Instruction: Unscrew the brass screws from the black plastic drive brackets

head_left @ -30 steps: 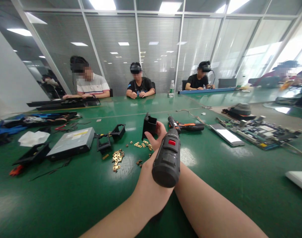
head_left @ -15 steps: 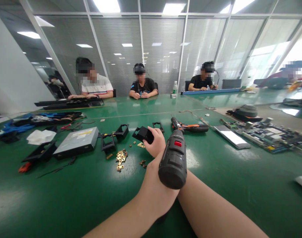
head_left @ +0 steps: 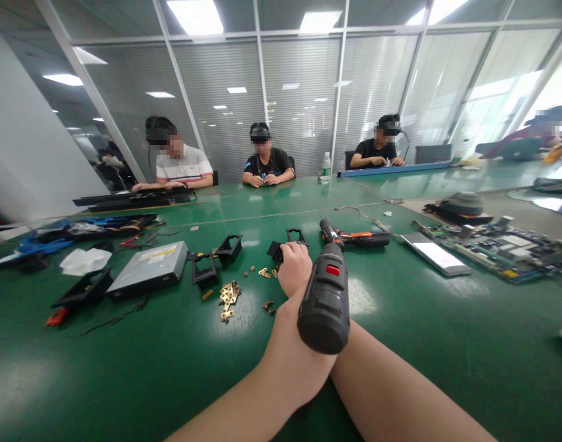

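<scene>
My left hand (head_left: 292, 347) is closed around the handle of a black cordless drill (head_left: 325, 310) with a red switch on its back; the handle itself is hidden. Its front end points away across the table. My right arm crosses behind the left wrist, and my right hand (head_left: 295, 270) has its curled fingers on a small black plastic part (head_left: 275, 250), mostly covered. Right behind those fingers lies a black plastic frame (head_left: 296, 236). Nearer me are a pile of brass plates (head_left: 229, 298), small screws (head_left: 268, 306) and a few loose brass pieces (head_left: 265, 272).
Two black frames (head_left: 204, 270) stand left of the hands, beside a silver disc drive (head_left: 149, 270). Another power driver (head_left: 354, 237) with orange trim lies beyond the drill. A phone (head_left: 435, 255) and circuit board (head_left: 506, 248) are right. People sit across the green table.
My right hand has turned over the black part, which now shows less and sits tilted. The left hand with the drill keeps its place. The whole view has shifted slightly.
</scene>
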The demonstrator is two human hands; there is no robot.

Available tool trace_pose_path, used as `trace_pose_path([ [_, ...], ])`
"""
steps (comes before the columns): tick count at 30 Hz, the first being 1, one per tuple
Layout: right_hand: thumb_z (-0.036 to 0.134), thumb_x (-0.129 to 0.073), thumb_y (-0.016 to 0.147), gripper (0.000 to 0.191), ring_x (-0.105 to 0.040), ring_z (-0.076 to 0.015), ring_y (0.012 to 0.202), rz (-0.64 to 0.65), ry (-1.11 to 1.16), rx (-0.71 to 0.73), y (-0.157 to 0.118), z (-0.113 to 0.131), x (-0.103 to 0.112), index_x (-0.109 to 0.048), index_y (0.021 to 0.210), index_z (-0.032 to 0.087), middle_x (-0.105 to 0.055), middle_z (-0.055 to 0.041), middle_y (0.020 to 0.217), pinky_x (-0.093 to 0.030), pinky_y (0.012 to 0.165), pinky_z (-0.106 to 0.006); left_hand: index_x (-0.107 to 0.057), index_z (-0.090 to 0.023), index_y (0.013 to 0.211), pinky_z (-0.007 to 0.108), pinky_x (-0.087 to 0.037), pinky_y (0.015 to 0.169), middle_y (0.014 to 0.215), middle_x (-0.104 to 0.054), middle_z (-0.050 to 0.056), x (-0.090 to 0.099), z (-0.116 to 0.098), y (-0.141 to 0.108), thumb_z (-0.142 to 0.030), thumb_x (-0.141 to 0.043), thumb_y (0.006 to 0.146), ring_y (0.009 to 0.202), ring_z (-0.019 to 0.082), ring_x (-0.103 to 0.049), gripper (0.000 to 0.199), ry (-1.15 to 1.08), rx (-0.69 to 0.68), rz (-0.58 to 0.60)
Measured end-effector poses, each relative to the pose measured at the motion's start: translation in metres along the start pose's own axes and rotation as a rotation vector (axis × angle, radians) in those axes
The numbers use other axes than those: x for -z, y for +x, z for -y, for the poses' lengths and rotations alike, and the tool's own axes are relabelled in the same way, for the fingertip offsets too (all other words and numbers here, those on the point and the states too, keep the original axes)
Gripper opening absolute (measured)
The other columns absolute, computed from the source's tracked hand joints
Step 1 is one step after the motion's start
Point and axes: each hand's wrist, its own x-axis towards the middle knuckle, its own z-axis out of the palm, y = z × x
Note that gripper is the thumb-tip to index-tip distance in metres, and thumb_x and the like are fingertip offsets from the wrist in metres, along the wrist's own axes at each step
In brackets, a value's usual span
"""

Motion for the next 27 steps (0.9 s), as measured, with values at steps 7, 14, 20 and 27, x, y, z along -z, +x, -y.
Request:
trace_pose_path([
  [7,0.011,-0.045,0.105,0.030,-0.055,-0.0330,0.133,0.133,-0.046,0.224,-0.006,0.025,0.001,-0.070,0.119,0.018,-0.068,-0.0149,0.139,-0.044,0.107,-0.052,-0.069,-0.024,0.101,0.037,-0.062,0.087,0.098,-0.077,0.002,-0.002,-0.004,0.001,-0.005,-0.065,0.078,0.087,0.022,-0.072,0.029,0.064,-0.001,-0.010],
  [14,0.003,-0.063,0.082,0.061,-0.047,-0.0285,0.150,0.269,0.045,0.371,-0.006,0.016,-0.020,-0.062,0.143,0.010,-0.059,-0.0167,0.155,-0.043,0.119,-0.043,-0.069,-0.024,0.099,0.036,-0.063,0.086,0.098,-0.078,0.002,0.000,0.000,0.001,-0.008,-0.066,0.079,0.087,0.022,-0.073,0.026,0.049,-0.031,0.002],
  [20,0.014,-0.062,0.082,0.068,-0.047,-0.0267,0.149,0.122,0.131,0.292,0.001,0.015,-0.013,-0.058,0.150,0.020,-0.055,-0.0100,0.160,-0.038,0.123,-0.044,-0.067,-0.023,0.094,0.036,-0.063,0.084,0.096,-0.077,0.002,0.002,0.004,0.000,-0.009,-0.066,0.079,0.085,0.022,-0.073,0.021,0.063,0.006,0.005],
  [27,0.046,-0.087,0.076,0.082,-0.054,-0.0458,0.134,-0.044,0.031,-0.211,0.019,-0.053,-0.023,-0.058,0.150,0.024,-0.051,-0.0216,0.151,-0.039,0.112,-0.067,-0.071,-0.023,0.102,0.045,-0.062,0.093,0.099,-0.078,0.005,0.004,0.002,0.002,-0.013,-0.071,0.076,0.092,0.025,-0.074,0.027,0.059,0.085,0.002],
])
